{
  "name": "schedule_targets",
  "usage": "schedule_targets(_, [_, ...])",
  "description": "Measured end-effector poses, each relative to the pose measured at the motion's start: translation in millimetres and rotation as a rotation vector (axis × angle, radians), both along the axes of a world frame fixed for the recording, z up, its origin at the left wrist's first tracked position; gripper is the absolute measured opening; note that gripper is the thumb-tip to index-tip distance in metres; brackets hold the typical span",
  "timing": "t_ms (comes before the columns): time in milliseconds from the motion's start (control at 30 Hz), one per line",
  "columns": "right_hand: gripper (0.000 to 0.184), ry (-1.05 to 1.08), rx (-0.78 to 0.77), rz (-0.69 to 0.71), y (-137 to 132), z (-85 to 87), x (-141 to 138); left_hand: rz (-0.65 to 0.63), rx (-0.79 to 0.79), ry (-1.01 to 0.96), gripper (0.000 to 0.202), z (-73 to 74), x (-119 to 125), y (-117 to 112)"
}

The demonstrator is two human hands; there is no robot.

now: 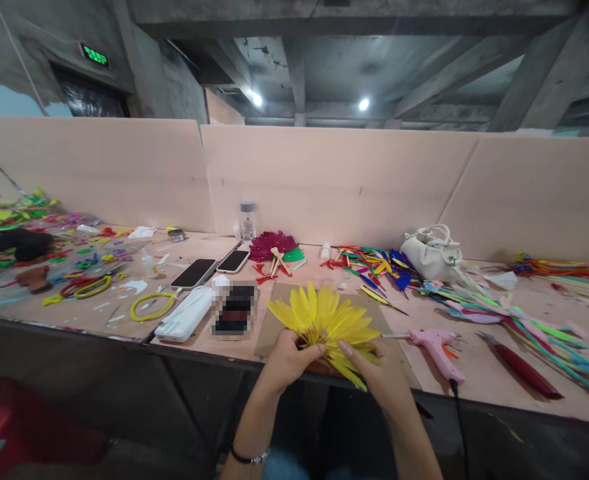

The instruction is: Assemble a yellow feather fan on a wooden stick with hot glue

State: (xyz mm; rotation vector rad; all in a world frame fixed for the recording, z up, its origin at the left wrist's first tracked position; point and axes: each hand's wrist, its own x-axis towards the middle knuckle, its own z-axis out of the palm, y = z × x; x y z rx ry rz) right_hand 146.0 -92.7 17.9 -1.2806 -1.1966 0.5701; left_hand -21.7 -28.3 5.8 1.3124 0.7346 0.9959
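Observation:
A fan of yellow feathers (324,317) lies over a brown cardboard sheet (274,313) at the table's near edge. My left hand (287,360) is closed on the fan's base from the left. My right hand (379,373) grips the lower right feathers, index finger stretched along them. A pink glue gun (437,343) lies just right of my right hand, its cord hanging over the edge.
Two phones (193,272), a white power bank (184,313) and a blurred dark item lie left of the cardboard. A red-handled tool (524,370), coloured feathers (374,260), a white bag (432,253), a magenta feather fan (272,245) and a bottle (247,221) sit farther back. Pink partition boards close the rear.

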Motion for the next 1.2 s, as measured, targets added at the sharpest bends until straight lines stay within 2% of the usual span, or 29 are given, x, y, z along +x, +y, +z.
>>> schedule_targets(133, [0.044, 0.004, 0.022, -0.003, 1.2, -2.2, 1.9, -0.069, -0.069, -0.053, 0.051, 2.6, -3.1, -1.1])
schedule_targets(233, [0.042, 0.008, 0.022, -0.007, 2.8, -5.6, 3.9, -0.159, -0.044, -0.039, 0.049, 4.6, -6.7, -2.0])
schedule_targets(300, [0.043, 0.015, 0.026, -0.013, 3.4, -7.5, 4.4, -0.177, -0.024, -0.006, 0.047, 5.3, -7.4, -2.4])
schedule_targets(567, [0.04, -0.022, 0.051, -0.034, 4.5, -8.0, 3.2, -0.028, -0.037, -0.007, 0.048, 0.6, -0.6, -0.5])
schedule_targets(700, [0.041, 0.045, 0.078, -0.041, 10.6, -16.1, 8.2, 0.013, -0.02, -0.006, 0.045, -0.6, -0.6, 0.9])
schedule_targets(933, [0.029, 0.171, 0.2, 0.021, 20.1, -29.0, 16.5, 0.033, -0.025, -0.012, 0.041, 0.7, 1.6, 1.8])
schedule_targets(1200, [0.031, 0.227, 0.166, 0.018, 20.3, -25.5, 14.4, 0.08, -0.025, -0.057, 0.038, 3.2, 4.2, -1.3])
